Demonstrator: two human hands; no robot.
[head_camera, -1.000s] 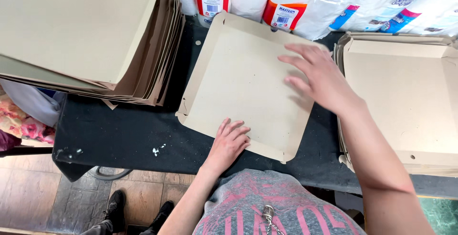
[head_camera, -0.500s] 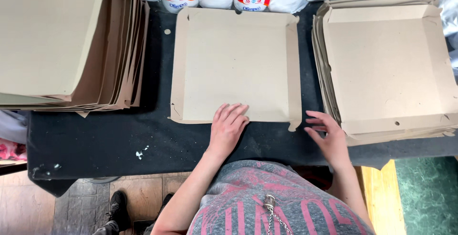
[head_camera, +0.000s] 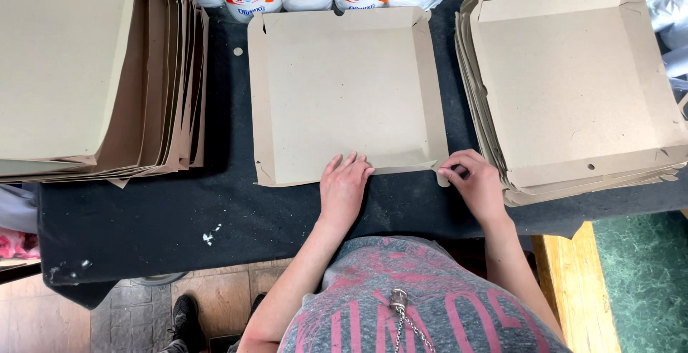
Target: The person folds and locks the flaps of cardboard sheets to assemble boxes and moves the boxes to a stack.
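Bright, even daylight — sharp, perhaps slight edge distortion.

a counter (head_camera: 179,217) covered in black cloth fills the middle of the view, the cloth marked with a few white specks near its front left part. its front edge hangs a little over the floor. below it on the left lies a floor (head_camera: 129,317) of worn grey-brown tiles, dull and scuffed. at the lower right stands a yellow wooden bench (head_camera: 573,288), its planks running away from the counter, and just beside that is a green mottled floor (head_camera: 645,274). the light is even and soft, like daylight, with only faint shadows on the cloth.
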